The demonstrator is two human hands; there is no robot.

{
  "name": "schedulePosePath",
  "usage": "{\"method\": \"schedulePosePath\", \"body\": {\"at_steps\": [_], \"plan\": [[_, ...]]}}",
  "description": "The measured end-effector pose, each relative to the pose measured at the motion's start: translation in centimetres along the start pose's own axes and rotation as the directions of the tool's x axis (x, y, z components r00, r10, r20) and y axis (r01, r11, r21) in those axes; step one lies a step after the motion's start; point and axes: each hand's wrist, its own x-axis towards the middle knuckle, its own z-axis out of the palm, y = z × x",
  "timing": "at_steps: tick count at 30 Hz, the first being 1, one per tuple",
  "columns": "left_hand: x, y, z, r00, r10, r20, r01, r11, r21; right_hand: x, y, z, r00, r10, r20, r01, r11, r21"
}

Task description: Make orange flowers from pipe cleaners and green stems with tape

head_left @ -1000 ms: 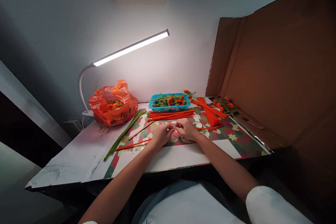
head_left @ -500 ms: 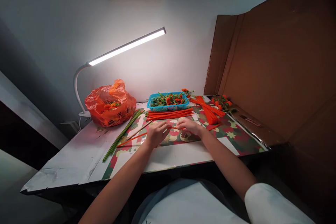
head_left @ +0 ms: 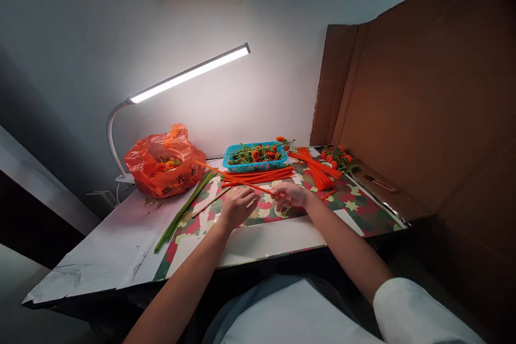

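My right hand (head_left: 289,194) pinches one end of a long orange strip (head_left: 236,177), which slants up and left over the table. Just left of it, my left hand (head_left: 241,205) is beside the strip with its fingers curled; whether it grips anything is hidden. Behind the hands lies a row of orange strips (head_left: 262,176). A crossed bundle of orange strips (head_left: 319,171) is at the right. A thin wooden stick (head_left: 210,203) and green stems (head_left: 183,212) lie to the left.
A blue basket (head_left: 255,166) holds orange flowers and greenery. An orange plastic bag (head_left: 173,180) with flowers stands beside a lit lamp (head_left: 191,72). More orange flowers (head_left: 336,157) lie near the cardboard (head_left: 395,107) at the right.
The orange strip has swung from low beside my left hand to slanting up and left above it. My left hand no longer visibly pinches the strip. The view has shifted slightly.
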Motion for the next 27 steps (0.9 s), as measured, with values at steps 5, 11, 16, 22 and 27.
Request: {"method": "schedulePosePath", "body": {"at_steps": [5,11,16,22,27], "plan": [[0.3,1.1,0.0,0.992,0.12,-0.049,-0.115,0.988,0.103,0.3,0.3,0.2,0.99,0.118,0.071,-0.117,0.993,-0.022],[0.6,0.8,-0.2,0.981,0.193,0.009,-0.193,0.977,0.088,0.4,0.4,0.8,0.973,0.208,0.097,-0.2,0.976,-0.09],[0.3,0.3,0.2,0.97,0.239,0.039,-0.242,0.966,0.094,0.4,0.4,1.2,0.975,0.218,0.054,-0.212,0.973,-0.095],[0.3,0.3,0.4,0.954,0.298,0.039,-0.301,0.945,0.128,0.9,0.7,0.5,0.96,0.272,0.072,-0.267,0.961,-0.072],[0.3,0.5,0.5,0.964,0.264,0.029,-0.265,0.962,0.069,0.5,0.4,0.9,0.96,0.275,0.053,-0.268,0.957,-0.107]]}}
